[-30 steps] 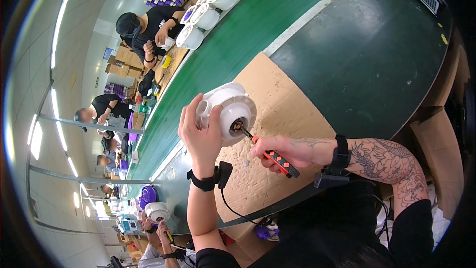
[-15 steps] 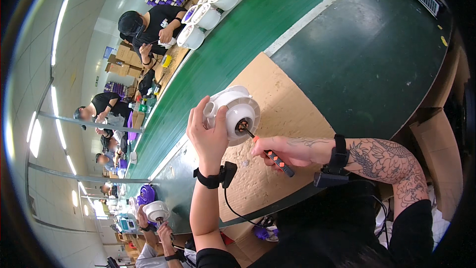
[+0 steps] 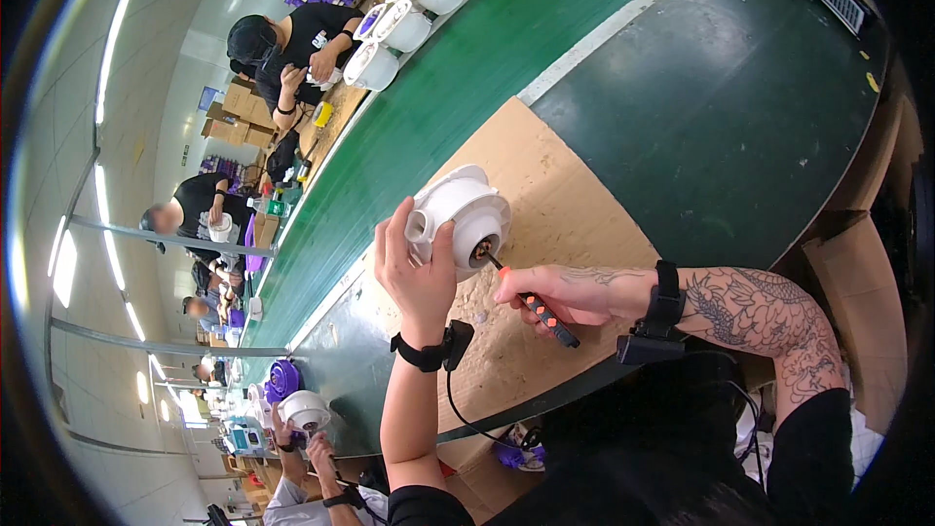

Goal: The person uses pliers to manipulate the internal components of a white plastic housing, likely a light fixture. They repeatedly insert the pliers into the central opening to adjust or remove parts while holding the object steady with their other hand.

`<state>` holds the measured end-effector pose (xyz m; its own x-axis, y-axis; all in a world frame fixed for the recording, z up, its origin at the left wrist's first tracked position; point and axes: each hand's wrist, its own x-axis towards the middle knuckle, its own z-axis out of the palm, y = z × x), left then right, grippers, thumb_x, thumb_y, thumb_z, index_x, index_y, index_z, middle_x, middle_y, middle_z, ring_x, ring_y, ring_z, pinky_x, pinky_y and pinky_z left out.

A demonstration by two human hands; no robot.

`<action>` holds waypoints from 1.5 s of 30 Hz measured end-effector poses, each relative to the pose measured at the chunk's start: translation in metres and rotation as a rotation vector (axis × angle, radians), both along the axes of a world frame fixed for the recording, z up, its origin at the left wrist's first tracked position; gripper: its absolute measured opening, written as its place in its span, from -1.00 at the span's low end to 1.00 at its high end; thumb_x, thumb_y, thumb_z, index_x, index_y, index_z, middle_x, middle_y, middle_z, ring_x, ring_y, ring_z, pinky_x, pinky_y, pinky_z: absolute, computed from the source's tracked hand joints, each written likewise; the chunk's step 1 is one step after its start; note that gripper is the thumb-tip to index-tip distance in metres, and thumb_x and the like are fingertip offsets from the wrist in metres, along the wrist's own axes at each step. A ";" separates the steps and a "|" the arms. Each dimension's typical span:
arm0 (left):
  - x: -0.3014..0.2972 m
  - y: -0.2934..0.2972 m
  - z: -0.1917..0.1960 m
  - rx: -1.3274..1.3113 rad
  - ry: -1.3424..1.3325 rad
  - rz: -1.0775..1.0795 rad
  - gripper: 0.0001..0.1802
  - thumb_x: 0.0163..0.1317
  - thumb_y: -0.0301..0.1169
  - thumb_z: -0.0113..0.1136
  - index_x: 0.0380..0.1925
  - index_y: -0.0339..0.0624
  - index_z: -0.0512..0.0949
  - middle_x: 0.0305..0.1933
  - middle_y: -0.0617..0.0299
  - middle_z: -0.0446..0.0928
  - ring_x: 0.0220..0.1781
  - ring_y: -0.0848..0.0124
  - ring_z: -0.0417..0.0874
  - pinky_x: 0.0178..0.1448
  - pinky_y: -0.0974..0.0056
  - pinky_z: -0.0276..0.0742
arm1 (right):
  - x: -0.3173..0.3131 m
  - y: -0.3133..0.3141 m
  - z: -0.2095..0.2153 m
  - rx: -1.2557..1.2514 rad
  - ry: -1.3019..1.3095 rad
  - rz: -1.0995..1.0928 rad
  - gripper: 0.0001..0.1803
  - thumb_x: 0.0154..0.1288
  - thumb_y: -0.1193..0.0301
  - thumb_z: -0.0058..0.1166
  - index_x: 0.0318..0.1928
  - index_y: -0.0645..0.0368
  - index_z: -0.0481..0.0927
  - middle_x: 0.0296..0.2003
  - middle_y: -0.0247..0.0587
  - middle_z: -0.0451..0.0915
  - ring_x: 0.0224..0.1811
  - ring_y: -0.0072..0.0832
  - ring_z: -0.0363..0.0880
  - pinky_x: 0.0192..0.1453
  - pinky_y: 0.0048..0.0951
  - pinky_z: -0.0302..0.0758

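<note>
My left hand (image 3: 417, 278) grips a white round plastic housing (image 3: 456, 200) from its left side, holding it tilted above a cardboard sheet. The housing has a short side tube and a round opening with brownish, coppery parts inside. In my right hand (image 3: 560, 292) is a screwdriver (image 3: 547, 316) with a black and orange handle, fingers closed round it. Its thin shaft points up and left to the housing's opening. Whether the tip touches anything inside is too small to tell.
The cardboard sheet (image 3: 575, 224) lies on a dark green table (image 3: 721, 107). Beyond runs a green conveyor belt (image 3: 467, 107) with white tubs (image 3: 404, 27) along its far side. Co-workers sit across the belt and at lower left, one holding a similar white housing (image 3: 305, 411).
My left hand has tilted the housing, so its opening faces more downward and right and the side tube shows more. The right hand and screwdriver have hardly moved.
</note>
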<state>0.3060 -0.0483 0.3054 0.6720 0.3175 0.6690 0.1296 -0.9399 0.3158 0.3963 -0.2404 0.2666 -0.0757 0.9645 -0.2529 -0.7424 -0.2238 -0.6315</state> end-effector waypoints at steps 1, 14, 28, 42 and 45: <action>0.000 0.000 0.000 -0.006 0.007 0.002 -0.50 0.18 -0.37 0.49 0.13 -0.26 0.64 -0.13 0.08 0.64 -0.21 0.25 0.64 -0.18 0.22 0.51 | -0.001 0.000 -0.001 0.003 -0.005 -0.011 -0.60 0.35 0.02 0.27 -0.25 0.00 0.41 -0.45 -0.43 0.35 -0.47 -0.64 0.35 -0.39 -0.51 0.29; 0.002 -0.017 -0.002 -0.087 0.103 0.024 -0.16 -0.15 -0.22 0.74 0.14 -0.19 0.48 0.02 0.01 0.58 0.04 0.04 0.64 0.07 0.02 0.56 | 0.006 0.002 -0.001 -0.064 -0.029 -0.007 -0.55 0.28 -0.05 0.31 -0.20 -0.01 0.44 -0.40 -0.38 0.44 -0.40 -0.55 0.48 -0.28 -0.47 0.41; 0.004 -0.009 -0.002 -0.021 0.103 0.108 -0.22 -0.14 -0.27 0.74 0.09 -0.19 0.50 0.01 0.05 0.57 0.03 0.08 0.63 0.08 0.05 0.56 | 0.019 -0.012 0.011 -0.024 -0.104 -0.052 -0.39 0.22 -0.15 0.34 0.01 0.05 0.51 -0.11 -0.33 0.42 -0.06 -0.43 0.57 -0.06 -0.33 0.47; -0.018 0.014 0.013 -0.318 0.049 0.100 -0.20 -0.13 -0.27 0.76 0.08 -0.16 0.47 -0.01 0.07 0.59 -0.03 0.22 0.68 -0.01 0.13 0.64 | 0.017 -0.009 0.008 0.030 -0.130 0.039 -0.12 0.15 -0.33 0.22 0.22 0.09 0.44 -0.04 -0.10 0.37 -0.12 -0.35 0.54 0.01 -0.39 0.44; -0.022 0.015 0.014 -0.348 0.067 0.063 -0.23 -0.08 -0.30 0.74 0.10 -0.15 0.46 -0.02 0.08 0.59 -0.04 0.26 0.69 -0.01 0.15 0.65 | 0.015 -0.011 0.010 0.025 -0.136 0.018 -0.14 0.17 -0.32 0.22 0.20 0.11 0.44 -0.08 -0.11 0.42 -0.15 -0.37 0.56 -0.02 -0.38 0.45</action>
